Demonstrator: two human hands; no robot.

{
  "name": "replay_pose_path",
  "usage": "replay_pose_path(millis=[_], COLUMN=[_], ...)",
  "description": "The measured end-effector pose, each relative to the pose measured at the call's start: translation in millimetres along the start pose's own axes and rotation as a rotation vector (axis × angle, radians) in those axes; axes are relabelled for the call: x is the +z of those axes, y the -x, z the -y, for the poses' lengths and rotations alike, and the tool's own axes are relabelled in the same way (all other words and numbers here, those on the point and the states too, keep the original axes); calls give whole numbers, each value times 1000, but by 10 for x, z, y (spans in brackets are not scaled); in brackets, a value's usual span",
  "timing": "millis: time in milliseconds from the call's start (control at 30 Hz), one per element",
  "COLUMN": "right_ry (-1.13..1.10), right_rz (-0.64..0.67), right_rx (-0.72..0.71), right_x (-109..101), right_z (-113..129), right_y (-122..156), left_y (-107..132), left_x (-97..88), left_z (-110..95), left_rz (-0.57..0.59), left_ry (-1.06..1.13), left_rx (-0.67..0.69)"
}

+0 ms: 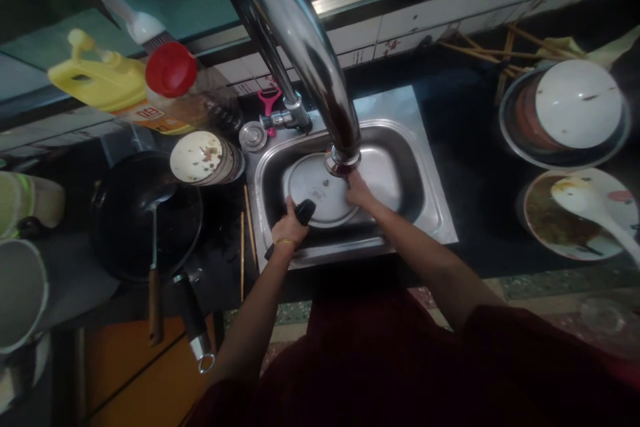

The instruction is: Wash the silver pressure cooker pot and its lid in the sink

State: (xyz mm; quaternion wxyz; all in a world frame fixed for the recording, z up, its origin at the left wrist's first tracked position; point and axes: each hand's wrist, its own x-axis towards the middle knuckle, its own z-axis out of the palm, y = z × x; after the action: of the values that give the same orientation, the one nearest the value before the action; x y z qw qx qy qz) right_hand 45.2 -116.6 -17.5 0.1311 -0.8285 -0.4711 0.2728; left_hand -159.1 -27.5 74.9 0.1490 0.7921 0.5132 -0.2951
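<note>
A steel sink point(434, 203) lies before me, with a round, pale grey pan point(320, 203) in it; a small mark shows in the pan's middle. My left hand point(290, 230) is wrapped round a black handle point(304, 211) at the pan's near left edge, its index finger stretched along the rim. My right hand point(359, 190) is at the pan's right side, fingers closed and partly hidden behind the tap's spout. What it holds, if anything, I cannot make out. Above both hands arches the chrome tap point(336, 100), its mouth over the pan.
Left of the sink are stacked dirty bowls point(197, 159), chopsticks point(250, 223), a black wok point(120, 240) with a ladle point(155, 247), and a yellow bottle point(107, 83). On the right stand a basin of bowls point(515, 140) and a dirty bowl point(555, 223) with a white spoon point(595, 207).
</note>
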Motion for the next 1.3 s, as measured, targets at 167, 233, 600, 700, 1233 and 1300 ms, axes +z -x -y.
replay_pose_path(millis=[167, 233, 600, 700, 1233, 1300], right_ry=[17, 11, -447, -584, -205, -108], right_rz=[76, 57, -40, -27, -39, -49], right_rx=[68, 73, 3, -80, 102, -11], right_x=[151, 180, 45, 10, 175, 223], right_z=[194, 227, -214, -292, 99, 297], right_y=[301, 330, -136, -317, 417, 406], left_y=[11, 15, 0, -3, 26, 22], left_x=[-17, -24, -14, -7, 0, -5], left_z=[-19, -27, -8, -2, -17, -22], left_rz=[9, 14, 13, 15, 23, 28], left_ry=[-14, -14, -12, -8, 12, 9], left_rx=[-9, -11, -16, -17, -4, -2])
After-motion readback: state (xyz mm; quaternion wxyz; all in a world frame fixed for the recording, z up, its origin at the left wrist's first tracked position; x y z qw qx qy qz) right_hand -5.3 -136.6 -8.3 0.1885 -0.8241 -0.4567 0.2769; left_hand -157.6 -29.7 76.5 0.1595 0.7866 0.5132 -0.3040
